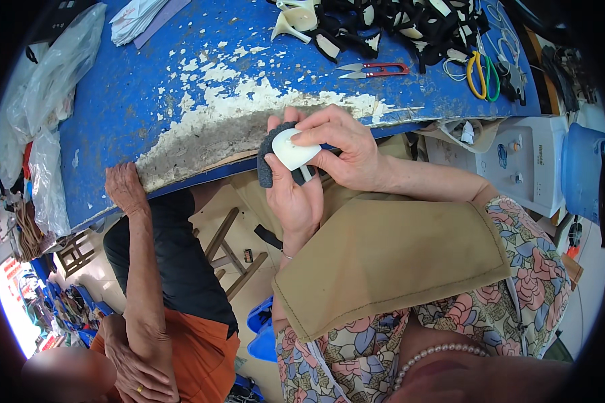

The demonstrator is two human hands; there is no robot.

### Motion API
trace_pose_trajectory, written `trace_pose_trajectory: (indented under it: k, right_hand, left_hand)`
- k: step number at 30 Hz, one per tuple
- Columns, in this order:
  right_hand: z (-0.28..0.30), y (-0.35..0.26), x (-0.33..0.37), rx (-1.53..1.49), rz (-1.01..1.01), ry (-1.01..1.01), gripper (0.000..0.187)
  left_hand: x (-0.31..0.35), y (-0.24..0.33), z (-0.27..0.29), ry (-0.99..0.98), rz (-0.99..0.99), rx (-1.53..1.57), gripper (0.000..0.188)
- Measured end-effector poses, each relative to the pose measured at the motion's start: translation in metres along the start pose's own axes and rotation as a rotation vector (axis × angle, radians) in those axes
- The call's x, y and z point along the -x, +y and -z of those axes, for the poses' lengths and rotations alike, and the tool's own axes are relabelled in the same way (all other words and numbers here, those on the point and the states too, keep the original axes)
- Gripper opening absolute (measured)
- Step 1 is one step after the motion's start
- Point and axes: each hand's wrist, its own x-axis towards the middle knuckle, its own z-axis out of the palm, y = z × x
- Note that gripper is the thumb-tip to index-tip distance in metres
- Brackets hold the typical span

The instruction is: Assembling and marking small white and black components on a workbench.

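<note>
Just off the near edge of the worn blue table [128,101], both my hands are closed around a small piece of work. It has a smooth white rounded plate [289,156], with dark grey fuzzy fabric [265,169] curling around its left side. My left hand [296,209] cradles it from below, thumb against the plate's lower left and fingertips behind. From the right, my right hand [349,148] pinches the plate, a finger on its face and the thumb at its lower edge. A short pale strip and something dark show beneath; the underside is hidden.
Red-handled thread snips [386,69] lie beyond my hands, near a heap of black-and-white pieces [410,23] and cream plastic parts [294,21]. Yellow-and-green-handled scissors [482,75] lie right. At left, another person's hand [124,188] rests on the table edge, near plastic bags [50,94].
</note>
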Motion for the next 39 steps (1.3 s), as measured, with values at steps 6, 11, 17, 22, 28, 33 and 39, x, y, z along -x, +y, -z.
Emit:
trace_pose_trajectory:
  k: [6,11,17,22,28,33,39]
  right_hand:
    - [0.002,0.008,0.002,-0.002,-0.007,-0.012,0.023]
    - [0.003,0.011,0.005,0.126,0.028,-0.021,0.022]
    - [0.03,0.003,-0.001,0.093,0.024,-0.328,0.033]
    - [0.053,-0.004,-0.025,-0.068,-0.367,-0.352,0.038]
    - [0.044,0.018,-0.018,-0.623,-0.643,-0.741,0.028]
    - [0.04,0.014,-0.014,-0.777,-0.749,-0.737,0.024]
    - [0.049,0.029,-0.012,-0.796,-0.812,-0.724,0.019]
  left_hand:
    - [0.007,-0.002,-0.003,0.027,0.021,-0.049,0.044]
    - [0.016,0.001,0.022,-0.088,0.081,-0.159,0.032]
    - [0.017,0.02,0.024,0.042,0.273,-0.579,0.027]
    - [0.034,0.045,-0.004,-0.013,0.405,-0.536,0.028]
    - [0.03,0.054,-0.01,-0.113,0.7,-0.612,0.026]
    - [0.042,0.048,-0.017,-0.049,0.421,-0.878,0.019]
    - [0.032,0.03,-0.008,-0.352,-0.344,-1.581,0.017]
